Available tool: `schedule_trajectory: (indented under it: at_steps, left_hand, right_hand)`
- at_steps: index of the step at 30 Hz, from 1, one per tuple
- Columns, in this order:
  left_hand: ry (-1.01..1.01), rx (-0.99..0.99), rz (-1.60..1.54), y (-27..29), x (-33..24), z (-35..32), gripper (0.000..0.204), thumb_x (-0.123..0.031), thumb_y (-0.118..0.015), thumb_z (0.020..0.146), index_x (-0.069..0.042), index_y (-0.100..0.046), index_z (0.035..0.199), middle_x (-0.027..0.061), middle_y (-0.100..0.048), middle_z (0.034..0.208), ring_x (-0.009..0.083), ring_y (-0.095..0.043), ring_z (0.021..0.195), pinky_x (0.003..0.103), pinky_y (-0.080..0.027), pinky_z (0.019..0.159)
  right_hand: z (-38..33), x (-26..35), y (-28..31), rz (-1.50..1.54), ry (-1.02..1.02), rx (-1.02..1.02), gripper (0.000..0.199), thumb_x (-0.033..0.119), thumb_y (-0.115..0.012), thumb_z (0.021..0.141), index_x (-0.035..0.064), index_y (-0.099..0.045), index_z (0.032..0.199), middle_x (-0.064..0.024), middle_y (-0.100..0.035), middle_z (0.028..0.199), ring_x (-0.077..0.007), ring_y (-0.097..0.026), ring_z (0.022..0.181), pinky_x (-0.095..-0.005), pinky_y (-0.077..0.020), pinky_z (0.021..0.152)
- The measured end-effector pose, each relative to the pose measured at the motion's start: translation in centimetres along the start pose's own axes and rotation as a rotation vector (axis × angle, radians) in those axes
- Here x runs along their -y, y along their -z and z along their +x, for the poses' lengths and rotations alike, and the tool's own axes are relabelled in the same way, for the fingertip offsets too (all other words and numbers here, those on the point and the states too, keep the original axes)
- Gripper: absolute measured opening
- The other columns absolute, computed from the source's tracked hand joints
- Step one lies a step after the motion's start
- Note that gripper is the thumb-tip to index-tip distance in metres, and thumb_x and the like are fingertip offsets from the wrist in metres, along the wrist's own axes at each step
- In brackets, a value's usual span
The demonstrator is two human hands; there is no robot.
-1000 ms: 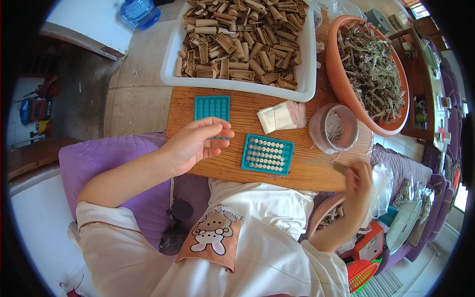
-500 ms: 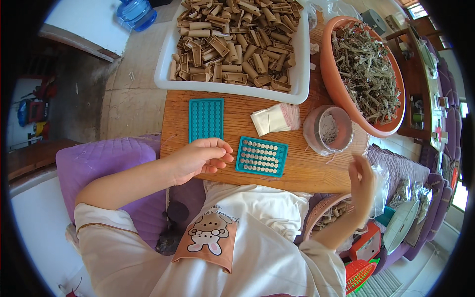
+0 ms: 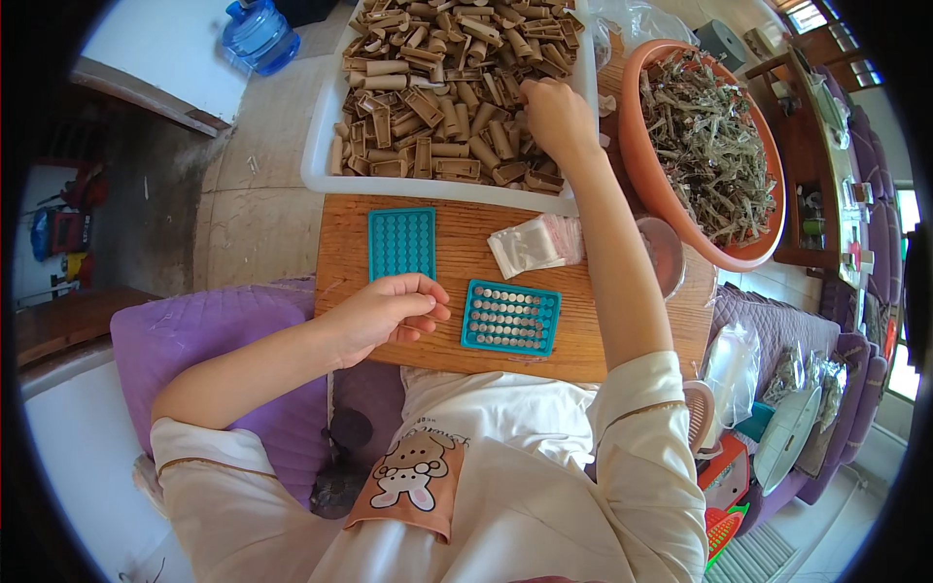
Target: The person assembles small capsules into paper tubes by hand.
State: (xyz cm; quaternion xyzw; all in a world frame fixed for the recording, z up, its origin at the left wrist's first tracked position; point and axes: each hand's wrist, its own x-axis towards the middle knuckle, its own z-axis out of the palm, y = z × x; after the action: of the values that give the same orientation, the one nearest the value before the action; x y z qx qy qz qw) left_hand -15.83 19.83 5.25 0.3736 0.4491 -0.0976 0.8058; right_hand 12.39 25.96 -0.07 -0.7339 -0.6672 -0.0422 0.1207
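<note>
My right hand (image 3: 558,115) is over the right part of a white tray (image 3: 418,188) heaped with brown half-tube pieces (image 3: 437,97). Its fingertips touch the pieces, and the hand's own back hides what lies under them. My left hand (image 3: 397,313) stays above the table's front edge, thumb and fingers curled together; whatever they pinch, if anything, is hidden. Right of it a small teal tray (image 3: 508,340) holds rows of little round silvery discs in its pits. Behind the left hand lies a second teal pitted tray (image 3: 401,243), with no discs visible in it.
Clear flat bags (image 3: 535,246) lie on the wooden table (image 3: 340,219). My right forearm partly covers a clear tub (image 3: 663,255). An orange basin (image 3: 637,185) of wrapped strips stands at the right. A purple padded seat (image 3: 214,330) is at the left.
My right hand has swung from beside the table's right front edge forward into the white tray. The left hand has barely moved. The view has shifted slightly.
</note>
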Motion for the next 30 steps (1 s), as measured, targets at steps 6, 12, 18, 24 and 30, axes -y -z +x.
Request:
schedule_trajectory:
  at_steps: [6, 12, 18, 24, 30]
  left_hand:
    - [-0.052, 0.034, -0.088, 1.0, 0.3, 0.2, 0.020, -0.025, -0.044, 0.089, -0.009, -0.051, 0.099, 0.0019, -0.057, 0.093, 0.0072, -0.053, 0.080, 0.022, -0.044, 0.069]
    - [-0.156, 0.214, -0.485, 0.1, -0.9, -0.2, 0.039, -0.037, -0.035, 0.091, -0.007, -0.045, 0.113, 0.0055, -0.054, 0.103, 0.0143, -0.053, 0.094, 0.029, -0.045, 0.077]
    - [-0.267, -0.012, -0.243, -0.9, 0.6, -0.2, 0.020, -0.022, -0.033, 0.094, -0.010, -0.047, 0.103, -0.0017, -0.049, 0.088, 0.0066, -0.049, 0.076, 0.021, -0.046, 0.068]
    - [-0.163, 0.021, -0.221, -0.3, -0.3, -0.5, 0.025, -0.030, -0.032, 0.093, -0.009, -0.043, 0.100, -0.0017, -0.045, 0.073, 0.0052, -0.037, 0.049, 0.019, -0.032, 0.043]
    - [-0.065, 0.235, -0.310, 0.4, -0.2, -0.3, 0.038, -0.041, -0.030, 0.092, -0.008, -0.045, 0.078, -0.0056, -0.028, 0.047, 0.0044, -0.022, 0.037, 0.019, -0.020, 0.035]
  right_hand:
    - [-3.1, 2.0, 2.3, 0.417, 0.038, -0.212, 0.014, 0.001, -0.052, 0.075, 0.0043, -0.056, 0.088, -0.0125, -0.059, 0.082, -0.0295, -0.057, 0.074, -0.0365, -0.0462, 0.064]
    - [-11.5, 10.4, 7.0, 0.843, 0.499, -0.172, 0.017, 0.002, -0.055, 0.062, 0.0058, -0.052, 0.079, -0.0054, -0.054, 0.079, -0.0222, -0.056, 0.075, -0.0340, -0.0472, 0.063]
    - [-14.8, 11.9, 5.8, 0.709, 0.680, -0.137, 0.028, 0.009, -0.057, 0.062, 0.0068, -0.057, 0.089, -0.0042, -0.057, 0.089, -0.0201, -0.057, 0.081, -0.0321, -0.0477, 0.069]
    - [-13.2, 3.5, 8.4, 0.464, 0.435, -0.376, 0.021, -0.001, -0.057, 0.064, 0.0052, -0.058, 0.084, -0.0053, -0.061, 0.087, -0.0200, -0.058, 0.074, -0.0295, -0.0481, 0.061]
    - [-13.4, -10.6, 12.0, 0.042, -0.418, -0.612, 0.016, 0.006, -0.055, 0.075, 0.0044, -0.059, 0.090, -0.0086, -0.060, 0.081, -0.0211, -0.058, 0.070, -0.0311, -0.0457, 0.062]
